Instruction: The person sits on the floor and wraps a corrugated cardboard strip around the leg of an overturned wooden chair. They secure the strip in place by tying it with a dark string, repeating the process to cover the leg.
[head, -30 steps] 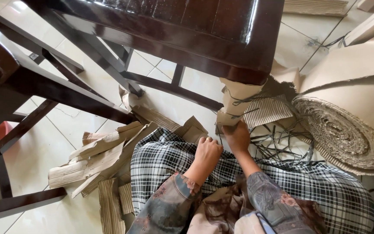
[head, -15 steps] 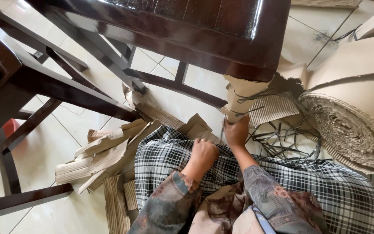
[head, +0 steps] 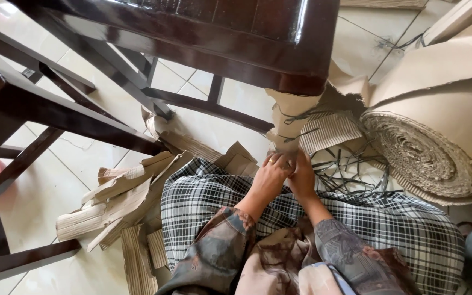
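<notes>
A dark wooden chair leg is wrapped in brown corrugated cardboard [head: 286, 117], bound by a thin dark strap. My left hand [head: 269, 177] and my right hand [head: 302, 176] meet at the bottom edge of that wrap, fingers pinched on the cardboard and strap. A ring shows on the left hand. Both forearms wear patterned sleeves and cross a black-and-white checked cloth [head: 203, 196] over my lap. What the fingertips hold is partly hidden.
A large roll of corrugated cardboard [head: 427, 147] lies at the right. Loose dark straps [head: 350, 169] tangle beside it. Torn cardboard scraps [head: 121, 202] lie on the tiled floor at left. Dark wooden chair frames [head: 83, 71] stand overhead and to the left.
My left hand has moved up from my lap to join the right hand at the wrapped leg. The view has tilted slightly.
</notes>
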